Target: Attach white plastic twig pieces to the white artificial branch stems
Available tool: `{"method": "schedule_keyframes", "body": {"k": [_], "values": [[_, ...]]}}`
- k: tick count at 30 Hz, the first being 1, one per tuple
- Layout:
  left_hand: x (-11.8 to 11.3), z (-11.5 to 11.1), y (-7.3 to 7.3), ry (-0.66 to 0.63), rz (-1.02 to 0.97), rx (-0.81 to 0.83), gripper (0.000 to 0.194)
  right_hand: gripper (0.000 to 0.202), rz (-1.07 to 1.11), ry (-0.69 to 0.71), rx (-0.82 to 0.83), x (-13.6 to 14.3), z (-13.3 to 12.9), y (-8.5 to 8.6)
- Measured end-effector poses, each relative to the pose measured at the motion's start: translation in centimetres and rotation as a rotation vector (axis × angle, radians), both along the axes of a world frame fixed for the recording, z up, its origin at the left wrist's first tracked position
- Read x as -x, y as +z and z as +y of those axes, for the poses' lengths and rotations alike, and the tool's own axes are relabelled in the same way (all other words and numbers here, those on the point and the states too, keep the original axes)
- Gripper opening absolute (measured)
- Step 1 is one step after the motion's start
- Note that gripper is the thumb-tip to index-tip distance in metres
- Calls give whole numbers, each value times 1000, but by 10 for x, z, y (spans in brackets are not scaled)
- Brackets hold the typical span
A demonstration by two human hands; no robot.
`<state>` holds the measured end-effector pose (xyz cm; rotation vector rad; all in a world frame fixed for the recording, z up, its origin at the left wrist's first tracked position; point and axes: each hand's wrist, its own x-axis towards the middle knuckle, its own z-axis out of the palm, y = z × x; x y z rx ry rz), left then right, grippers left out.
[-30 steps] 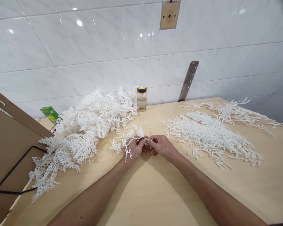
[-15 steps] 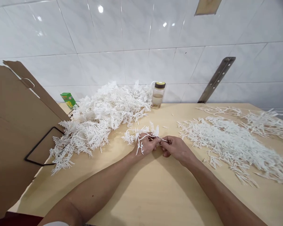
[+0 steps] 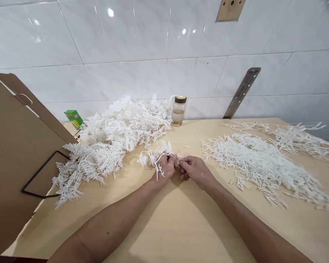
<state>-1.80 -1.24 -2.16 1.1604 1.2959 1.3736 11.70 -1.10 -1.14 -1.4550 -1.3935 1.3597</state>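
Note:
My left hand (image 3: 166,167) is closed around a white artificial plant sprig (image 3: 157,166), whose thin branches stick out over the back of the hand and to the left. Fingertips of my right hand (image 3: 192,168) are pinched together right beside the left fingers, at the sprig's right end; what exactly lies in that pinch is too small to make out. Left of the hands rises a big heap of white feathery artificial foliage (image 3: 120,128). On the right spreads a flatter pile of loose white sprigs (image 3: 257,160).
Thin white stems (image 3: 304,140) lie at the far right of the table (image 3: 164,226). A water bottle (image 3: 178,111) stands by the tiled wall, with a green box (image 3: 74,118) farther left. Cardboard (image 3: 22,157) and a black wire frame (image 3: 30,180) border the left side.
The whole view has turned slightly to the right. My hands stay close together, and the sprig's branches have shifted a little in my left hand.

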Motion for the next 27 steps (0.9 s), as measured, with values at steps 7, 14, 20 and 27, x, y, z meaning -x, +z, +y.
{"method": "schedule_keyframes", "body": {"k": [7, 14, 20, 27], "values": [[15, 8, 13, -128, -268, 34, 37, 9, -273, -254, -141, -46, 13, 16], [16, 3, 18, -172, -185, 83, 40, 16, -641, -263, -504, -51, 12, 26], [15, -4, 24, -132, -104, 70, 41, 29, -61, 71, -76, -8, -6, 18], [14, -11, 38, -273, -93, 80, 39, 34, 224, 159, 63, -1, -8, 16]]}}
